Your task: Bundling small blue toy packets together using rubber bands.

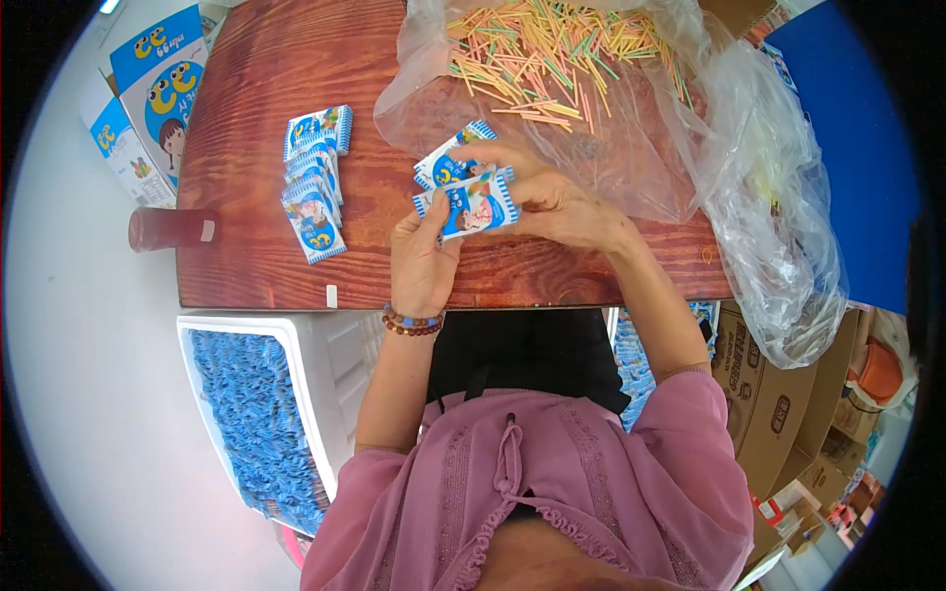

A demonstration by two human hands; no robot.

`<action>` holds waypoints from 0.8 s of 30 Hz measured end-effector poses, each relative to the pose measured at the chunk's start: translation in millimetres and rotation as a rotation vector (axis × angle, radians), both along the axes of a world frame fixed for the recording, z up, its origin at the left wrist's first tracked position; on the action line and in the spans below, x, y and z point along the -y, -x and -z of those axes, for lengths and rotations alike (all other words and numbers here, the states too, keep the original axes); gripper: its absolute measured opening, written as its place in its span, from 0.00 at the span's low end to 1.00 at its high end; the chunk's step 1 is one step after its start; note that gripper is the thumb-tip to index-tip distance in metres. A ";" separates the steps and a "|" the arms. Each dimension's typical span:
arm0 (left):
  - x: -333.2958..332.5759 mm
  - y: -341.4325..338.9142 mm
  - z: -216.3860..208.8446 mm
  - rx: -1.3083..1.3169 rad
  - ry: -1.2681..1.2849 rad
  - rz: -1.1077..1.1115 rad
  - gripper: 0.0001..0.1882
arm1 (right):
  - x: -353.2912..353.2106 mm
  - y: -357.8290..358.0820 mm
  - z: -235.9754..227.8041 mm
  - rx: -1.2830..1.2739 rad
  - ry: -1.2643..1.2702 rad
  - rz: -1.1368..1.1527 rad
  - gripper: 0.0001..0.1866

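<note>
Over the near part of the table, my left hand (424,261) pinches a small blue-and-white snack packet (480,209), thumb on its face. My right hand (564,202) is closed at the packet's right end, with fingers reaching over a second, similar packet (440,169) just behind. Whether that rear packet is held or lies on the table I cannot tell. To the left, a row of overlapping packets (315,187) rests on the wood. Beyond my hands, many thin pink, yellow and green sticks (562,59) are heaped on clear plastic.
The reddish wooden table (246,89) has a clear plastic sheet (778,236) hanging off its right side. A dark red cylindrical container (169,229) is at the left edge. Below stands a white bin (313,394) full of blue packets. Cardboard boxes (778,394) stand at the right.
</note>
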State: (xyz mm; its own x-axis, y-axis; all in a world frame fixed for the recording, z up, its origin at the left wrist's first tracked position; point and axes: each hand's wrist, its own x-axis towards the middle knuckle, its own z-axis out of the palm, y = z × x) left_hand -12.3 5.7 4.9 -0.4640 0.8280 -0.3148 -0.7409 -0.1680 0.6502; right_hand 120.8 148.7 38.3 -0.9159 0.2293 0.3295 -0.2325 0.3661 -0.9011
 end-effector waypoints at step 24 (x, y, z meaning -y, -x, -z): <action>51.4 -30.9 28.8 -0.814 0.208 -0.253 0.06 | -181.7 47.4 22.2 0.687 -0.628 0.895 0.21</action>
State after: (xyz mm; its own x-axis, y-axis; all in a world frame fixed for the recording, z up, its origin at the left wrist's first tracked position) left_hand 18.6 -45.7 -23.9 -0.7720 0.6327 0.0610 0.0101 -0.0837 0.9964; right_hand 73.3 330.3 16.1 -0.5489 0.8259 0.1291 0.7519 0.5552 -0.3555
